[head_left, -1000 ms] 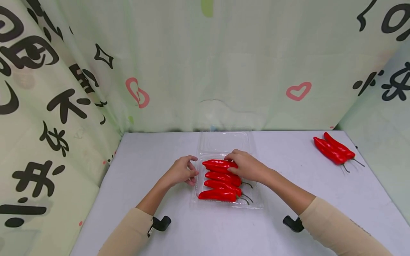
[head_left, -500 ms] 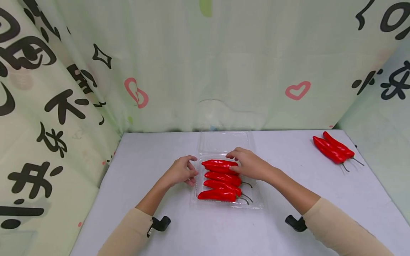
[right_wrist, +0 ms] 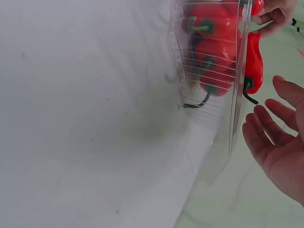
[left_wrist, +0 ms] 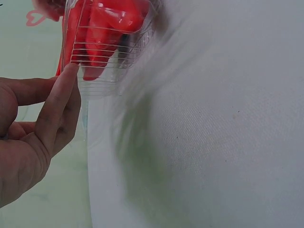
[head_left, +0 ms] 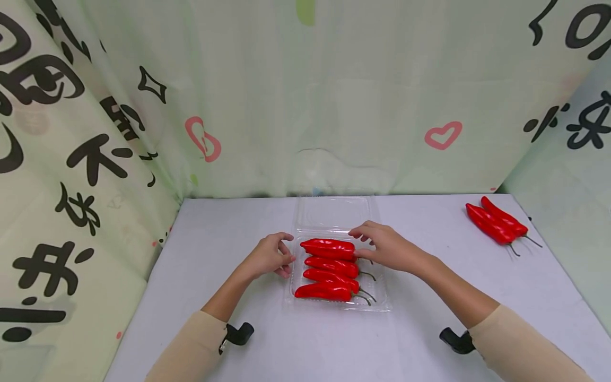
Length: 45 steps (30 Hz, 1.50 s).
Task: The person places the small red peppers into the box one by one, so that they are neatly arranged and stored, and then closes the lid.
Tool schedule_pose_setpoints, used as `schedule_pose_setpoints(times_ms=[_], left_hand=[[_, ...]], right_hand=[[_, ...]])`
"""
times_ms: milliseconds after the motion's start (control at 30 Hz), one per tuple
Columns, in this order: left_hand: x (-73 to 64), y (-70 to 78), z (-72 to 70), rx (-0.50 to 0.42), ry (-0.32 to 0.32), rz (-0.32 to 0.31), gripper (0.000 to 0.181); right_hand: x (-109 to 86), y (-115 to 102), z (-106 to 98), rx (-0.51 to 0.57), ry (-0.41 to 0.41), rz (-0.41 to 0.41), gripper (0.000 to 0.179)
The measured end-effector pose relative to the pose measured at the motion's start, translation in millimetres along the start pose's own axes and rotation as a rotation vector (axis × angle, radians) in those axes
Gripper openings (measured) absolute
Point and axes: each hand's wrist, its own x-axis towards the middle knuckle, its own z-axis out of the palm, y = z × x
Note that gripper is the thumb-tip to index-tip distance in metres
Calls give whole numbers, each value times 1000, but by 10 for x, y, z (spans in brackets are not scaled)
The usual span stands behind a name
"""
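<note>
Six red peppers show from above — four lying side by side in one clear plastic box [head_left: 383,293], two on the tabletop [head_left: 305,345] well off to the right. The box sits at the middle of the white tabletop, its lid [head_left: 337,213] folded back behind it. In the box, the farthest pepper [head_left: 326,246] and the nearest pepper [head_left: 323,291] bound the row; whether more lie underneath cannot be told. The loose pair of peppers [head_left: 494,225] lies close together near the far right corner, stems toward the person. Of the two hands, the left hand [head_left: 269,255] is at the box's left side, its grip loosely spread, fingertips at or just beside the wall; contact there is unclear. The right hand [head_left: 386,250] hovers at the stem end of the farthest pepper, its grip spread, with a gap showing in the right wrist view. From above, its thumb partly covers that pepper's stem, and the box wall stands between this hand and the lower peppers. Two beige sleeves [head_left: 195,342] each carry a black mount [head_left: 240,333]. Behind hangs a pale green curtain [head_left: 267,95] — two pink hearts [head_left: 443,147] and black lettering [head_left: 94,164] on it.
</note>
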Motion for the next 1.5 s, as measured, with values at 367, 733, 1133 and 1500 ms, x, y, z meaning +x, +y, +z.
schedule_pose_setpoints(times_ms=[367,733,1133,1500], left_hand=[[-12,10,-10,1,5,5,56],[-5,8,-9,-1,2,11,56],[-24,18,-13,-8,-11,15,57],[-12,16,-13,-11,-12,22,56]], right_hand=[[-214,228,-145,8,109,11,49],[-527,578,-322,-41,218,110,58],[-826,928,-571,-64,269,256,76],[-1033,1360,-839,-98,284,387,88]])
